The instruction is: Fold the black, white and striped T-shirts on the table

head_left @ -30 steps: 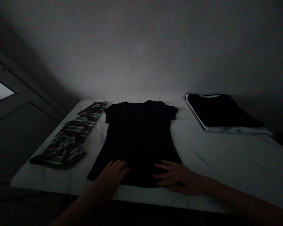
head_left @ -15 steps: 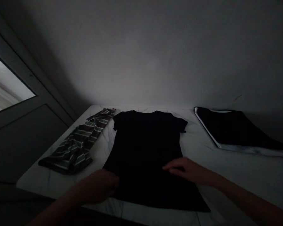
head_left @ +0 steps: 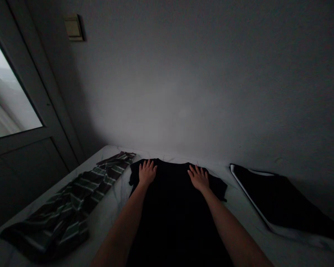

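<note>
We note fingers spread apart, palms down: left hand (head_left: 147, 174) and right hand (head_left: 199, 179) each rest on a shoulder of a dark short-sleeved T-shirt (head_left: 174, 211), flat on the marble-patterned table (head_left: 243, 211). Left of it, a rumpled striped garment (head_left: 78, 204); right, a folded dark garment (head_left: 278, 200).

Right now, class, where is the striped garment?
In the head view, the striped garment lies at the left of the pale table, between the door and the dark T-shirt.

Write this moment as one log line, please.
left hand: spread on dark shirt, left of neckline | right hand: same, right of neckline | striped garment: left of shirt
</note>
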The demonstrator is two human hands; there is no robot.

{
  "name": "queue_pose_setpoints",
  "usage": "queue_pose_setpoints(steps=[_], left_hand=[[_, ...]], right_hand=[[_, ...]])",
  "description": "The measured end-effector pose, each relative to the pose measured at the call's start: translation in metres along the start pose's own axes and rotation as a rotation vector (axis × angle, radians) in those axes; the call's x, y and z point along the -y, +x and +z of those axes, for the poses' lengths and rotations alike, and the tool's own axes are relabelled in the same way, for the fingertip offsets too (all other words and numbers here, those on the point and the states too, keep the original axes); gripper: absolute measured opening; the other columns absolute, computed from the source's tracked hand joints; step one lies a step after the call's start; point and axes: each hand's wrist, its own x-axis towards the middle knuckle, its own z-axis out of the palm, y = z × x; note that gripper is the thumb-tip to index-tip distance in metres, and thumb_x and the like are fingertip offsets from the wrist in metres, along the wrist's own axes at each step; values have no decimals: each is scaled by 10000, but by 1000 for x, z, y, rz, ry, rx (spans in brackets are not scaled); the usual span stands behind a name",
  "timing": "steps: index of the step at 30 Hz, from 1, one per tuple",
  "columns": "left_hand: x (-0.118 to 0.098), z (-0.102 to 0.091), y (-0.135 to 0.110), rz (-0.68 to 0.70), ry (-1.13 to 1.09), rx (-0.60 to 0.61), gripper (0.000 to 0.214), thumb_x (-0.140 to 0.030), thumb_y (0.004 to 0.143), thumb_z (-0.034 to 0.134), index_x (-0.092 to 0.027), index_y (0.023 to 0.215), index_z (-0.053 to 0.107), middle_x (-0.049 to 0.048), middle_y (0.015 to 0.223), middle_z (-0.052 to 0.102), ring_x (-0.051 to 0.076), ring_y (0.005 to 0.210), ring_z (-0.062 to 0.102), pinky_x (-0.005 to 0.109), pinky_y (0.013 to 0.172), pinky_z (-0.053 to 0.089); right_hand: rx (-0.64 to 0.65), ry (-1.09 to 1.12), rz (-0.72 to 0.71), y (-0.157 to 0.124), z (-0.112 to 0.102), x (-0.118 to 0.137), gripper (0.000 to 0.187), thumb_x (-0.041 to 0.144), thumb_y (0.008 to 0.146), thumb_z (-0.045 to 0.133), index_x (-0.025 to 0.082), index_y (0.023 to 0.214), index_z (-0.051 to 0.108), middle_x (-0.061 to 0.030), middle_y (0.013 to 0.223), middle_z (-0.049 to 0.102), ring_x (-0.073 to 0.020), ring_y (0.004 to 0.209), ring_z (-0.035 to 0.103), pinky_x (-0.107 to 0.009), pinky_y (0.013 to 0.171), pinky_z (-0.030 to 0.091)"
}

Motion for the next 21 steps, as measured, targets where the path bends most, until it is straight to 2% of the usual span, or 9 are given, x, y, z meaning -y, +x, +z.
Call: queue_pose_setpoints(steps=[2,5,8,11,13,14,16,19,21], left_hand=[[15,10,-1,33,5,2,491,-372,1019,306,-209,1450,475,74,1564,382,297,1457,311,506,1190,210],[19,8,2,30,-47,21,440,-334,999,380,-242,1406,519,47,1551,414,266,1445,333,475,1194,218],[25,-8,9,-90,-103,33,387,-228,956,441,-232,1316,585,57,1445,542,224,1357,448,377,1152,310],[47,-28,14,-269,-88,13,387,-163,932,416,-166,1280,583,147,1340,593,278,1261,529,400,1031,432],[67,-39,15,-368,-83,23,372,-179,911,455,-138,1261,573,196,1328,578,331,1237,545,432,958,475],[76,-44,15,-401,-89,40,367,-201,895,499,-128,1247,572,211,1317,579,348,1224,557,437,938,484],[90,-49,16,-434,-118,91,398,-256,848,610,-119,1220,572,217,1260,617,354,1184,593,426,923,491],[99,-49,17,-427,-195,170,467,-314,758,745,-133,1161,594,186,1164,682,335,1129,635,391,910,495],[102,-47,19,-408,-261,204,402,-317,717,783,-147,1051,640,160,1092,714,326,1094,651,373,891,498]], right_hand=[[27,-50,57,0,3,-5,587,535,1021,196,320,1567,225,-52,1640,189,-310,1486,210,-553,1179,161],[39,-72,59,0,3,-9,616,569,1010,164,323,1574,179,-41,1649,154,-307,1495,176,-543,1183,152],[95,-71,64,2,-1,-10,620,561,1011,152,312,1578,157,-44,1654,131,-300,1502,145,-544,1186,138],[138,-70,113,5,-8,3,641,545,1011,179,245,1577,206,-112,1645,148,-346,1495,152,-628,1162,99],[73,-60,114,6,-11,30,671,535,1008,217,159,1560,274,-177,1625,182,-403,1481,160,-689,1132,92],[27,-42,61,7,-12,50,674,525,1007,239,128,1548,303,-194,1616,203,-415,1476,166,-688,1131,108],[-25,25,-167,7,-10,97,648,483,1011,272,102,1530,340,-189,1605,243,-379,1479,190,-602,1166,161],[4,148,-528,7,-1,167,587,393,1021,277,95,1520,357,-156,1594,291,-273,1481,239,-437,1194,216],[25,190,-591,6,6,199,558,352,1024,279,100,1515,364,-145,1590,302,-254,1477,254,-423,1193,223]])
